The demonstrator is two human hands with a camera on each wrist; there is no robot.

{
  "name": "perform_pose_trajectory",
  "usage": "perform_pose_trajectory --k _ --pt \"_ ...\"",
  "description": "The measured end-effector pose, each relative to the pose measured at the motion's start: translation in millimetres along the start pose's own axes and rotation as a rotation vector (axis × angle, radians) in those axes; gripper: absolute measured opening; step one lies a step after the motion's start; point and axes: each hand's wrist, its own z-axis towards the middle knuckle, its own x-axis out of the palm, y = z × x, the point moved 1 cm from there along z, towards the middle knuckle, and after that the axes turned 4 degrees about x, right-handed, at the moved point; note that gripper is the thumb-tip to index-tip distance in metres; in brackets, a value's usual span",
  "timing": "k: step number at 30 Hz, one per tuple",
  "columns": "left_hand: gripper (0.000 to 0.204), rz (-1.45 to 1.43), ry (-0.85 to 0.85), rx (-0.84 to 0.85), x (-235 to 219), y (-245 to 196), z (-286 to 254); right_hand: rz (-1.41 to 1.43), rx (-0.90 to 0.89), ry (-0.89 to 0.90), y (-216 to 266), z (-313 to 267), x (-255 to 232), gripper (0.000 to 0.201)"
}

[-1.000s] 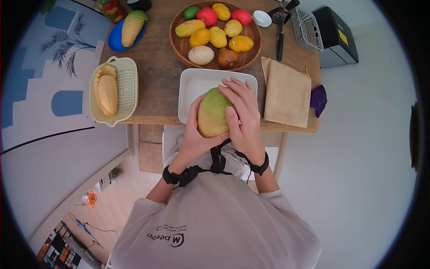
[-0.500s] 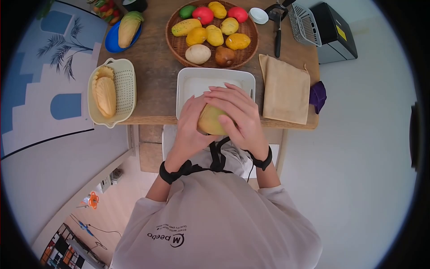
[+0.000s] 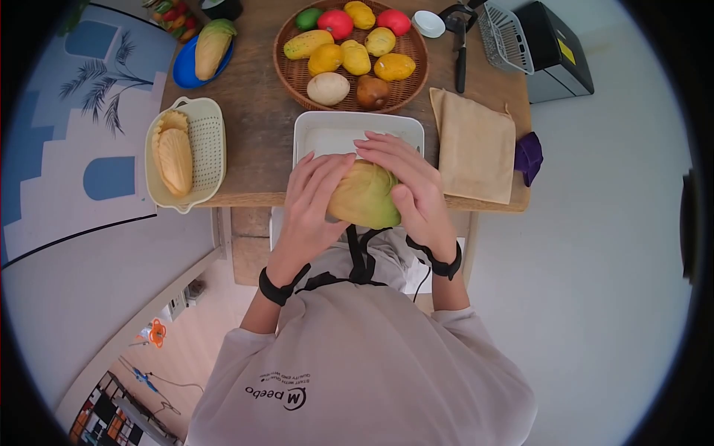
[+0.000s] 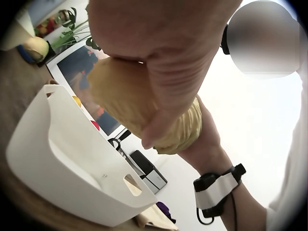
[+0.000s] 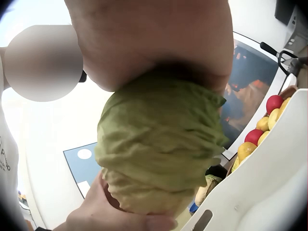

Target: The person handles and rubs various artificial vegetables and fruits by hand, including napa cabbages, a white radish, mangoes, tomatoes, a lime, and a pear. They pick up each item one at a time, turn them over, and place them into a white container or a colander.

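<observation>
A yellow-green leafy cabbage [image 3: 364, 195] is held between both hands, just in front of the white tray [image 3: 312, 123]. The left hand [image 3: 309, 204] grips its pale end, and the right hand [image 3: 416, 189] curls round its greener end. In the left wrist view the thumb lies along the yellowish side of the cabbage [image 4: 130, 96], above and beside the white tray [image 4: 72, 178]. Wrinkled green leaves of the cabbage [image 5: 159, 139] fill the middle of the right wrist view, with the left hand [image 5: 113, 214] below them.
Behind the tray stands a wicker basket [image 3: 286, 85] of several fruits. At left are a cream colander [image 3: 212, 145] holding a pale yellow vegetable and a blue plate [image 3: 182, 73] with another cabbage. A beige cloth [image 3: 476, 149], purple cloth [image 3: 528, 158] and black-handled knife [image 3: 461, 68] lie at right.
Both hands have turned the cabbage, so its green end now faces right instead of up towards the tray. The left hand has shifted left and its fingers now lie over the cabbage's top.
</observation>
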Motion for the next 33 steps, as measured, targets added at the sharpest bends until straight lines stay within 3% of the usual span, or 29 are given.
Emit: perform_pose_trajectory --k 3,6,9,12,18,21,24,27,30,33 --pt "0.086 -0.01 -0.017 0.002 2 2 -3 -0.199 -0.128 0.043 24 3 1 0.045" --pt "0.086 0.043 -0.007 0.024 2 1 1 -0.086 -0.076 -0.001 -2 -3 5 0.044" --pt "0.087 0.023 0.009 0.0 2 -1 1 0.024 0.081 -0.031 3 -7 3 0.047" --pt "0.089 -0.069 -0.042 -0.033 8 1 -8 -0.1 -0.096 0.009 14 -6 4 0.053" --pt "0.089 -0.12 -0.055 -0.077 12 -1 -6 0.092 0.053 -0.11 -1 -11 8 0.064" --pt "0.09 -0.328 -0.043 -0.26 18 -5 -12 -0.029 -0.087 -0.065 17 -9 4 0.061" --pt "0.09 -0.332 -0.031 -0.308 20 -8 -13 0.097 0.06 -0.137 1 -10 8 0.058" --pt "0.091 -0.336 -0.007 -0.319 22 -5 -13 0.03 0.097 -0.107 5 -15 10 0.055" --pt "0.092 -0.481 0.032 -0.37 21 -4 -17 -0.097 -0.079 -0.036 14 -15 6 0.053" --pt "0.094 -0.434 0.041 -0.371 25 -1 -22 0.247 0.143 -0.096 -7 -18 10 0.052"
